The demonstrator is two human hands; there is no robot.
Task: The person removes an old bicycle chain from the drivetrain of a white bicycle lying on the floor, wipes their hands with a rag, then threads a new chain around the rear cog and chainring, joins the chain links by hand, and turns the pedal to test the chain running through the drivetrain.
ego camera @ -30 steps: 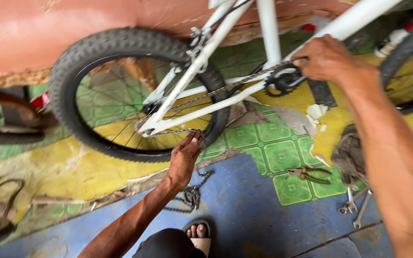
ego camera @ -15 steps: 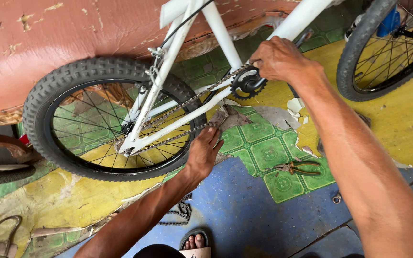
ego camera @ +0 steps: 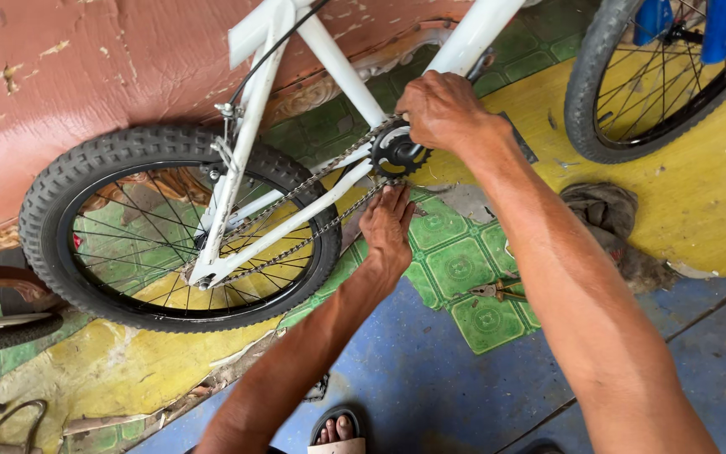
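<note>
A white bicycle frame (ego camera: 255,109) stands over a painted floor, with its rear wheel (ego camera: 52,197) at the left. A chain (ego camera: 296,245) runs from the rear hub to the black chainring (ego camera: 392,154). My left hand (ego camera: 386,227) reaches up under the chainring, fingertips touching the lower run of chain. My right hand (ego camera: 440,109) is closed over the crank area just right of the chainring, fingers curled on it. What lies under that hand is hidden.
A second bicycle's wheel (ego camera: 607,101) with a blue fork (ego camera: 720,29) stands at the top right. A grey rag (ego camera: 607,214) and pliers (ego camera: 497,292) lie on the floor at the right. A reddish wall (ego camera: 86,67) rises behind. My sandalled foot (ego camera: 335,433) shows at the bottom.
The view has shifted so the bicycle sits lower and more central. My left hand rose from near the floor to the chain under the chainring. My right hand stayed at the crank.
</note>
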